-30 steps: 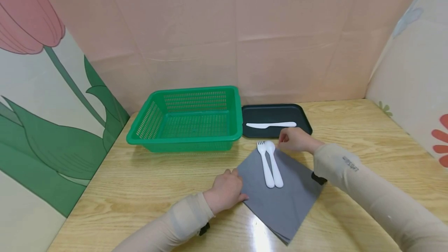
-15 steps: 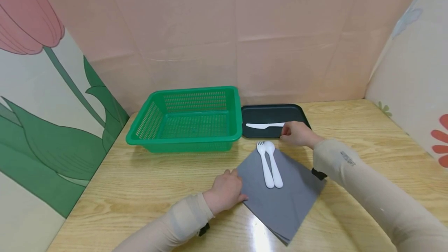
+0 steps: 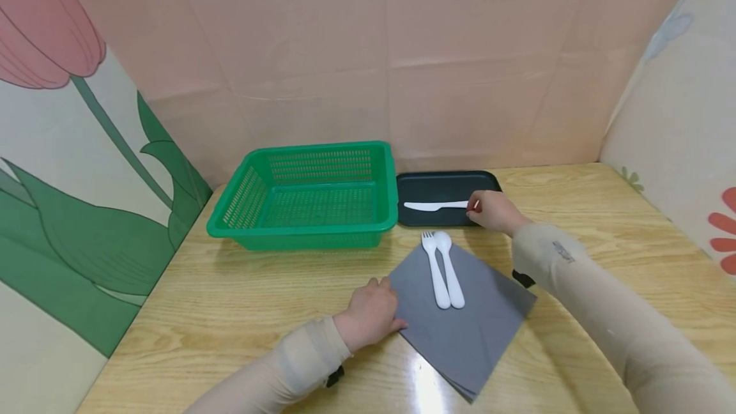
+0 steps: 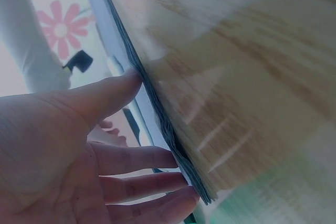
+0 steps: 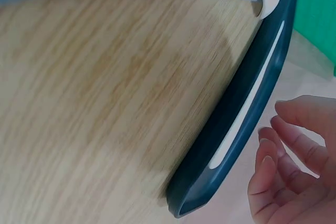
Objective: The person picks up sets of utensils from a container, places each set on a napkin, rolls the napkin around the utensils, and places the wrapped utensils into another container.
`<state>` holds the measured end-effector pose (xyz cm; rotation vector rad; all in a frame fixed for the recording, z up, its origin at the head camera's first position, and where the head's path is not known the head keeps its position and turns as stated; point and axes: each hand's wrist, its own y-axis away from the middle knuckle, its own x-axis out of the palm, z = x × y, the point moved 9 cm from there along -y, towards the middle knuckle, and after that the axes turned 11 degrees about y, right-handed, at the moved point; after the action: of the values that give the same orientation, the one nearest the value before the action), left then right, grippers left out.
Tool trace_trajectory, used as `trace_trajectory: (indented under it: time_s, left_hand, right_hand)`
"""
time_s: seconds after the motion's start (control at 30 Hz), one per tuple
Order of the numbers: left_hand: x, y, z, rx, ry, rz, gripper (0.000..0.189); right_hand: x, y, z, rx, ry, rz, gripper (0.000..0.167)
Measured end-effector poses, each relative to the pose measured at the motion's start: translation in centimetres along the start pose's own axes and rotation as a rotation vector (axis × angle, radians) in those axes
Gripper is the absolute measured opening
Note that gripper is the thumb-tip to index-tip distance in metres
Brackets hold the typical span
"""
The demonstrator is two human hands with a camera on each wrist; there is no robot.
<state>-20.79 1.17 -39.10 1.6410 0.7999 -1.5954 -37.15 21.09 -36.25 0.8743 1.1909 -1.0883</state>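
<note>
A grey folded napkin (image 3: 483, 318) lies on the table with one corner toward the far side. My left hand (image 3: 370, 313) rests at its left edge; in the left wrist view the thumb and fairly straight fingers touch the layered edge. A white fork (image 3: 439, 283) and a white spoon (image 3: 454, 280) lie side by side on the napkin. Beyond it, a white knife (image 3: 428, 206) lies in a black tray (image 3: 443, 181). My right hand (image 3: 493, 211) hovers over the knife's handle end, fingers loosely bent; the right wrist view shows them apart from the knife (image 5: 247, 106).
A green perforated basket (image 3: 316, 231) stands left of the tray, close against it. Behind both rises a pinkish wall covering (image 3: 391, 82). The wooden table (image 3: 230, 312) extends on both sides of the napkin.
My right hand has moved from the napkin's far corner up and slightly right, over the knife's handle in the tray. The left hand, napkin, fork and spoon have stayed in place.
</note>
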Motion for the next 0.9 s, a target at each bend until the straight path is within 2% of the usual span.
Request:
trace_trajectory:
  time_s: [0.27, 0.53, 0.9]
  left_hand:
    - [0.1, -0.1, 0.1, -0.008, 0.001, 0.004, 0.048]
    - [0.1, -0.1, 0.1, -0.008, 0.010, 0.002, 0.049]
    - [0.3, -0.2, 0.1, -0.014, 0.022, 0.024, 0.048]
  right_hand:
    - [-0.2, -0.9, -0.4, -0.014, 0.068, -0.032, 0.021]
    - [0.4, -1.7, -1.1, -0.021, 0.105, -0.029, 0.023]
    - [0.9, -2.2, -1.7, 0.026, 0.130, -0.004, 0.026]
